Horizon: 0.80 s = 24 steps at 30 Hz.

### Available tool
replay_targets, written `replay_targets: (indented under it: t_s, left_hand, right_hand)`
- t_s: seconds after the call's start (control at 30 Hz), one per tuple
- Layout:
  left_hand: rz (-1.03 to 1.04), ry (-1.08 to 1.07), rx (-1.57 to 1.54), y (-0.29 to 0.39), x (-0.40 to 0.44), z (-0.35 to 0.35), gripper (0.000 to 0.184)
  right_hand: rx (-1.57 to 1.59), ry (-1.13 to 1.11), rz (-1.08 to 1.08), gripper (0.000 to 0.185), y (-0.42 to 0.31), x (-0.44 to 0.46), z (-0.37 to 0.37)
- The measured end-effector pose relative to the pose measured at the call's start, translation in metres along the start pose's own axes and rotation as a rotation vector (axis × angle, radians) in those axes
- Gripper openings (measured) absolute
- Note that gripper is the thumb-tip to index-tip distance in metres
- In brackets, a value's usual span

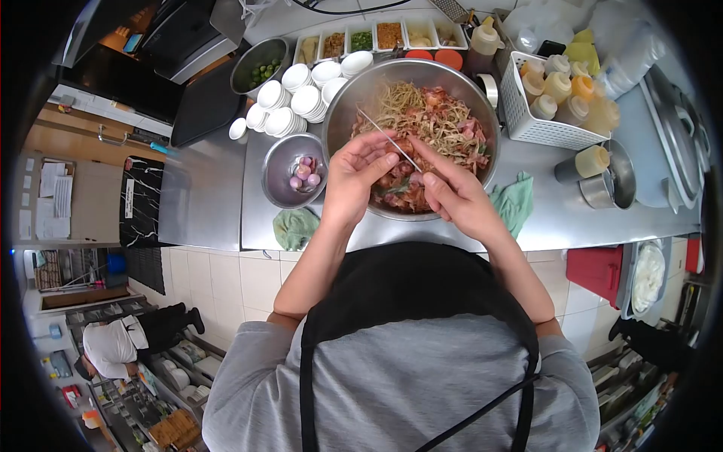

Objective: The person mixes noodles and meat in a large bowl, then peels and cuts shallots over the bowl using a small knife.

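Over a large steel bowl [489,162], both my hands are close together. Between the fingers of my right hand [461,197] is a thin, pale knife [376,126], its blade slanting up to the left and its handle hidden in the grip. My left hand [355,172] curls with thumb and fingers nearly meeting beside the blade; what it grips is hidden. Reddish-brown shallots [385,181] with papery skins and dry, stringy tops [403,102] fill the large bowl. Several pinkish peeled shallots [304,175] lie in a smaller steel bowl [274,192] at left.
White cup stacks [306,102] and a bowl of green limes [265,71] stand behind. At right is a white basket [553,135] of sauce bottles. Green cloths [295,228] [515,202] lie near the counter edge. A person [120,343] bends at lower left.
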<state>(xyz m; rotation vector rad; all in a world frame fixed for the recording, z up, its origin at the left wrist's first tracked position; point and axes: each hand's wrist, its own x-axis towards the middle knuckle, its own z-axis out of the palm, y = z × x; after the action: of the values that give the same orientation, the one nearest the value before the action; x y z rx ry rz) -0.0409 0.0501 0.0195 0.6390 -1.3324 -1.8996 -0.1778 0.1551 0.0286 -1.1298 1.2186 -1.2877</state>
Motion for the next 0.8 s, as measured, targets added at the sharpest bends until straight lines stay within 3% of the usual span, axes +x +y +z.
replay_targets:
  t_s: [0.6,0.8]
  left_hand:
    - [0.081,0.083,0.028,-0.003,-0.004,0.006,0.021]
    - [0.095,0.072,0.035,-0.001,-0.007,0.013,0.024]
  right_hand:
    - [0.061,0.108,-0.019,0.042,0.005,0.002,0.009]
    - [0.175,0.164,-0.036,0.032,0.003,0.007,0.013]
